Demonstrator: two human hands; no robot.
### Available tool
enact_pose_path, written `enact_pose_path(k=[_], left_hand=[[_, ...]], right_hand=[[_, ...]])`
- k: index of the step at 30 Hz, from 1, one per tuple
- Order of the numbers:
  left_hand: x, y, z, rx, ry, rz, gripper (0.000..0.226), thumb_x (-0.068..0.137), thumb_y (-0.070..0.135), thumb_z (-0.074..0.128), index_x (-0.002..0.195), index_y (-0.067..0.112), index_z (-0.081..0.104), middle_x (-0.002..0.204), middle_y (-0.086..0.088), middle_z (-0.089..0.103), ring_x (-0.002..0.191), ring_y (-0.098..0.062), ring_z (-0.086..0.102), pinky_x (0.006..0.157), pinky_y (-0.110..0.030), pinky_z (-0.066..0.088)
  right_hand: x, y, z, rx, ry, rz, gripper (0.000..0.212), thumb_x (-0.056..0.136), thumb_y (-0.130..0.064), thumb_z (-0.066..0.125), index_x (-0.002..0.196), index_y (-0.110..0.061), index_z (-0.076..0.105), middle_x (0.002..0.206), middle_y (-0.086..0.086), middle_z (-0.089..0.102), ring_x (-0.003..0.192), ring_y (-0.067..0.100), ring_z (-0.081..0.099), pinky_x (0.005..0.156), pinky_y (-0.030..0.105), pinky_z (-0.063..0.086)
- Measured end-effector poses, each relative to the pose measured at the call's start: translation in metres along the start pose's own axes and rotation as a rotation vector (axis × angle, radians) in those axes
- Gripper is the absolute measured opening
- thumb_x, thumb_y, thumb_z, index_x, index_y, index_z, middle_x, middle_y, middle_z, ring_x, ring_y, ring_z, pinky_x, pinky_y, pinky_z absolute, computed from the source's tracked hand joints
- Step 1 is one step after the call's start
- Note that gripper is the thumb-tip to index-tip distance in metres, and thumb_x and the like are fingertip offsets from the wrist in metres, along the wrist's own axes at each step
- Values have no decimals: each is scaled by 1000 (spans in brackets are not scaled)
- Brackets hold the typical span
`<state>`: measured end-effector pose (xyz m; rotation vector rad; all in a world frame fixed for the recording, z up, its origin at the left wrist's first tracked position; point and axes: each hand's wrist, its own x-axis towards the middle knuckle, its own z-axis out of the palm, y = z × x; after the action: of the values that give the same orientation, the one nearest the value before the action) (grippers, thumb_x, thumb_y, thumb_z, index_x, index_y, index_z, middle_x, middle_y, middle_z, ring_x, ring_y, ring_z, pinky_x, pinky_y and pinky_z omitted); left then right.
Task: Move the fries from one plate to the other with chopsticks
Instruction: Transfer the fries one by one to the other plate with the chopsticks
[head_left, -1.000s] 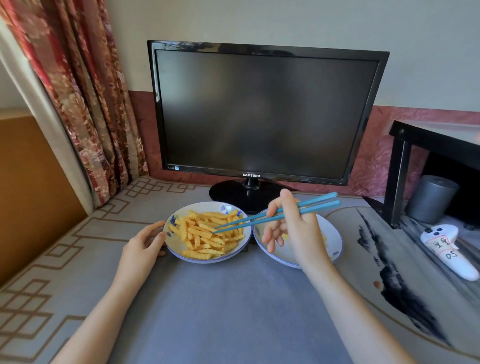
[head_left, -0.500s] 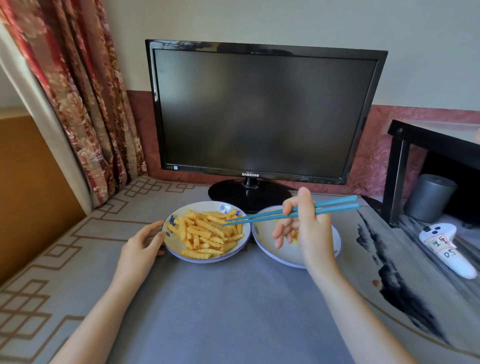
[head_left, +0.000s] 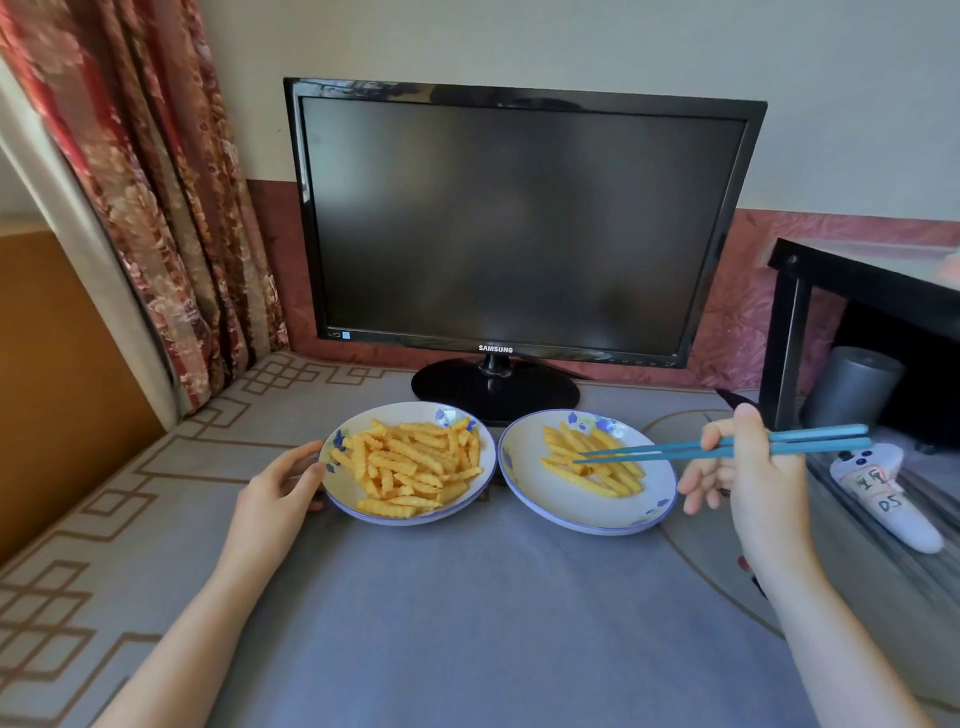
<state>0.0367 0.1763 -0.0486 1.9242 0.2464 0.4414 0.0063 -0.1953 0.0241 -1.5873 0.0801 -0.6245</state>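
Fries (head_left: 410, 467) heap the left plate (head_left: 415, 519), whose rim our left hand (head_left: 280, 483) grips; our right hand (head_left: 753, 478) holds chopsticks (head_left: 675, 453), tips over the right plate (head_left: 571, 512), rims almost touching.

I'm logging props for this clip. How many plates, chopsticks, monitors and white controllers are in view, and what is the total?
Plates: 2, the left plate and the right plate
Chopsticks: 2, blue, gripped by the right hand
Monitor: 1
White controller: 1
Total: 6
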Motion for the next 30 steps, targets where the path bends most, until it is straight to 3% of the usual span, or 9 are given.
enact_pose_path(k=[10,23,30], left_hand=[[-1,2,0,-1,-3,7,28,96,16,49,121,20,62,99,-1,68,72,-15,65,53,2,42],[-3,6,0,-7,-1,8,27,96,15,49,120,19,62,96,-1,67,72,-12,63,53,3,40],[-4,7,0,-37,-3,20,27,95,12,49,119,16,62,94,-2,67,74,-15,63,53,2,41]], right_hand=[[-7,-17,15,83,-72,-38,42,102,-25,31,69,-5,48,42,16,54,30,24,43,37,23,27],[-32,-22,101,114,-416,30,46,103,-27,31,67,-6,49,44,14,57,31,25,49,37,24,28],[-37,-21,110,88,-402,54,48,102,-31,32,65,-7,49,45,14,58,33,24,51,37,23,28]])
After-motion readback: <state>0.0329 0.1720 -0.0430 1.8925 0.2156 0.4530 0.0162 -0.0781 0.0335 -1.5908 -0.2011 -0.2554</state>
